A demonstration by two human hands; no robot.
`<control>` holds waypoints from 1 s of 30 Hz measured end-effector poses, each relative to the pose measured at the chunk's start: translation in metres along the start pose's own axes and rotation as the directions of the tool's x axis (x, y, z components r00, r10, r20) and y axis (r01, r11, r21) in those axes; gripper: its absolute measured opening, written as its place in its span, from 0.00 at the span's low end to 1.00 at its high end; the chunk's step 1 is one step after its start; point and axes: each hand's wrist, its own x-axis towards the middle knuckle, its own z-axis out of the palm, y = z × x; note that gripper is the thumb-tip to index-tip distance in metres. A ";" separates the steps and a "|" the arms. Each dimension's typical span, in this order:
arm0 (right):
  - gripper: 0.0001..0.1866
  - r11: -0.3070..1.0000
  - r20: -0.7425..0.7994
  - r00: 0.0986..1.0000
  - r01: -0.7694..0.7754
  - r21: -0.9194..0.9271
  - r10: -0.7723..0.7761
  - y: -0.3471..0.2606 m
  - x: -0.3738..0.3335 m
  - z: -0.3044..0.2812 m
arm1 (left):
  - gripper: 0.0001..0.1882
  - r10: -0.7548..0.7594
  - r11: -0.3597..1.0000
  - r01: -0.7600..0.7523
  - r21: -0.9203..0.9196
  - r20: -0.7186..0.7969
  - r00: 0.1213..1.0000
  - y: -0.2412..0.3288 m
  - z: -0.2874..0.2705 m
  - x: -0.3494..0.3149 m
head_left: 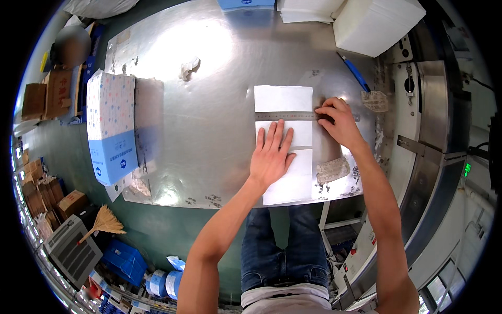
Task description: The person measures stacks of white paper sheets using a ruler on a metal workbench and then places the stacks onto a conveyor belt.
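Observation:
A steel ruler (285, 116) lies crosswise between an upper white paper piece (283, 98) and a middle white paper piece (300, 135) on the metal table. My left hand (270, 154) rests flat on the middle piece, fingers spread, their tips close to the ruler's lower edge. Below it, a larger white sheet (287, 180) reaches down to the table's front edge. At the ruler's right end, the thumb and fingers of my right hand (339, 119) pinch it. Farther right lies a blue utility knife (355, 72), apart from both hands.
A blue-and-white box (111, 128) stands at the table's left edge. Crumpled white paper (189, 68) lies toward the back, and white stacked blocks (374, 26) fill the back right. A tape-covered patch (332, 170) sits near my right forearm. Steel machinery (436, 110) borders the right side.

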 end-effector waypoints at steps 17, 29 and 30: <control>0.14 1.000 -0.036 0.999 -0.005 0.018 0.006 0.003 -0.003 0.001 | 0.39 -0.006 1.000 0.006 0.002 0.027 1.000 0.002 0.001 0.001; 0.13 0.999 -0.064 0.998 -0.002 0.043 0.004 0.007 -0.002 0.004 | 0.39 -0.017 0.999 0.015 0.040 0.044 0.999 0.004 -0.001 0.002; 0.13 0.999 -0.064 0.998 -0.005 0.040 0.008 0.008 -0.003 0.005 | 0.39 -0.013 0.999 0.012 0.043 0.043 0.999 0.005 -0.001 0.003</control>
